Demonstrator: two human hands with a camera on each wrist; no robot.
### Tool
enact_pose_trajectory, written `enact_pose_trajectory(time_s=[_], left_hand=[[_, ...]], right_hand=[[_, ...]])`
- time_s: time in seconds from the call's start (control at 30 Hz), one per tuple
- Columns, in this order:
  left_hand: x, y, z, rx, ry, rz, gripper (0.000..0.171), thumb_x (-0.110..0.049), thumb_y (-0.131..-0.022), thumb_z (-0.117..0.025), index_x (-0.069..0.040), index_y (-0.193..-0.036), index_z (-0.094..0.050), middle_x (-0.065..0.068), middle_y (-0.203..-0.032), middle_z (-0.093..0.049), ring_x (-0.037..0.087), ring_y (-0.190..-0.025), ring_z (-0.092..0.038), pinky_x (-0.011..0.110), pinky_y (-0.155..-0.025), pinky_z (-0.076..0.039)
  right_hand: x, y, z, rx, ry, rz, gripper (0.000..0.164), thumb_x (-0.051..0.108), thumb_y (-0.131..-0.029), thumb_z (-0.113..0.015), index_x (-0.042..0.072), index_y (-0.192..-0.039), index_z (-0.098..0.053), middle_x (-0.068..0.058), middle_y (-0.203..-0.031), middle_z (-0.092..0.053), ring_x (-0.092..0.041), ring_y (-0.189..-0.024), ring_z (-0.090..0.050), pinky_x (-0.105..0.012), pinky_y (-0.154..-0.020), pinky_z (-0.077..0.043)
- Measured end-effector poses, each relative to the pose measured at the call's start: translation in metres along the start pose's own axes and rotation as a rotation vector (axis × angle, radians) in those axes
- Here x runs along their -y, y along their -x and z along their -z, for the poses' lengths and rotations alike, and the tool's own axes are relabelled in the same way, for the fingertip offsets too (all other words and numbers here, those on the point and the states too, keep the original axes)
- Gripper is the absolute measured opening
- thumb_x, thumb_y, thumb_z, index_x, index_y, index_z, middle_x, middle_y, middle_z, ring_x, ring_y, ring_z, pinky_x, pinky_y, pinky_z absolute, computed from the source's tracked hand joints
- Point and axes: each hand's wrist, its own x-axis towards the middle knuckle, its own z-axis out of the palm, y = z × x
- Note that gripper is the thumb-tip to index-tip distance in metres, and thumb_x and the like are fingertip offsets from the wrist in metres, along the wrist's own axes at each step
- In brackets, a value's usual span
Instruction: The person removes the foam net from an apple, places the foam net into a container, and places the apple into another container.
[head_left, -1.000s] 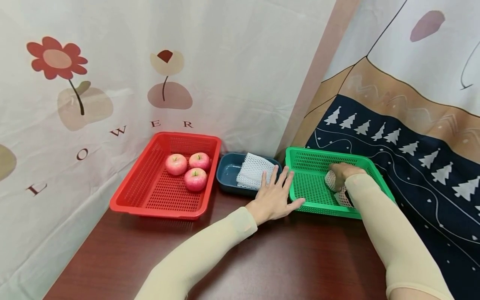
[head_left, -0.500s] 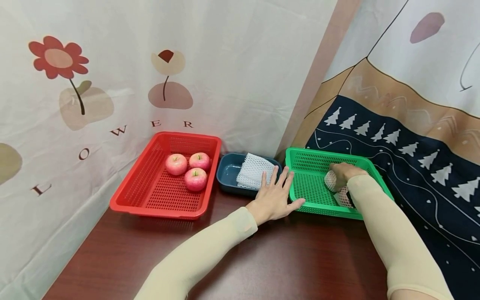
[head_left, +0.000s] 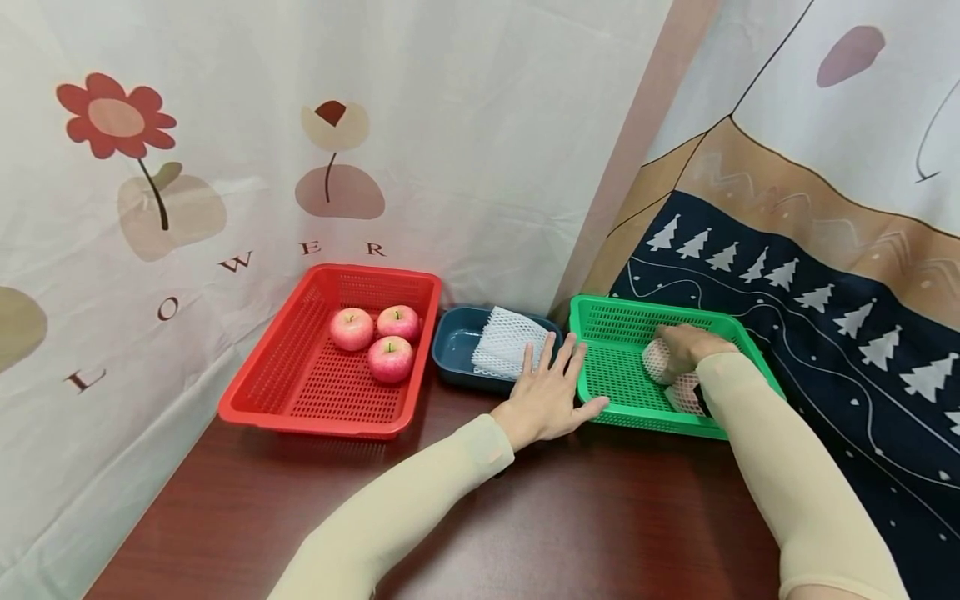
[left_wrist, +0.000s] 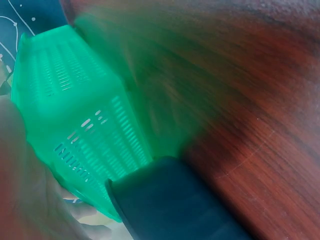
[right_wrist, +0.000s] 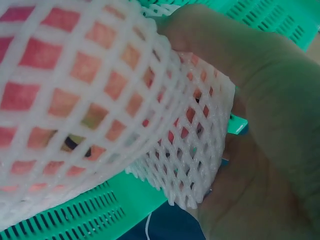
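In the head view my right hand [head_left: 690, 346] reaches down into the green basket [head_left: 622, 308]. Its thumb and fingers grip an apple in a white foam net [head_left: 657, 361]. A second netted apple [head_left: 685, 395] lies beside it, partly under the wrist. Up close in the right wrist view, one netted apple [right_wrist: 75, 90] fills the left side, and the net [right_wrist: 192, 145] between thumb and fingers shows behind it. My left hand [head_left: 543, 396] has its fingers spread flat, over the near edges of the blue box [head_left: 453, 367] and green basket.
White foam nets [head_left: 510, 342] lie in the blue box. To the left stands a red basket [head_left: 300, 375] with three bare apples [head_left: 390, 358]. All three containers stand on a dark wooden table [head_left: 585, 517], with a printed curtain [head_left: 480, 150] behind them.
The gripped netted apple has shifted very slightly left inside the green basket, with the right hand still on it. My left hand has stayed in place.
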Motion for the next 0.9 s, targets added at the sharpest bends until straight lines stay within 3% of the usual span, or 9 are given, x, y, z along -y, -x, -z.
enact_pose_trajectory(time_s=[0.27, 0.7, 0.9], left_hand=[[0.0, 0.0, 0.0, -0.007, 0.015, 0.003, 0.1, -0.084, -0.115, -0.033, -0.02, -0.189, -0.011, 0.005, -0.2, -0.008, 0.042, -0.186, -0.008, 0.071, -0.148, -0.016], [0.0, -0.002, -0.001, 0.005, 0.016, 0.007, 0.1, -0.084, -0.114, -0.032, -0.022, -0.19, -0.01, 0.004, -0.2, -0.006, 0.041, -0.186, -0.005, 0.071, -0.148, -0.013], [0.003, -0.003, -0.007, -0.006, 0.075, -0.002, 0.104, -0.09, -0.111, -0.023, -0.023, -0.19, -0.01, 0.002, -0.2, -0.004, 0.041, -0.186, -0.004, 0.072, -0.148, -0.01]], right_hand=[[0.003, 0.0, 0.002, -0.028, -0.014, 0.063, 0.09, 0.015, -0.088, -0.095, -0.006, -0.164, -0.052, -0.037, -0.152, -0.067, -0.053, -0.135, -0.068, -0.071, -0.108, -0.061], [0.008, 0.001, 0.009, -0.068, -0.081, 0.127, 0.087, 0.026, -0.095, -0.095, 0.0, -0.166, -0.052, -0.031, -0.147, -0.07, -0.045, -0.126, -0.071, -0.066, -0.105, -0.062], [0.011, 0.007, 0.01, -0.104, -0.114, 0.158, 0.086, 0.027, -0.095, -0.095, 0.002, -0.166, -0.053, -0.029, -0.146, -0.071, -0.042, -0.12, -0.072, -0.064, -0.101, -0.063]])
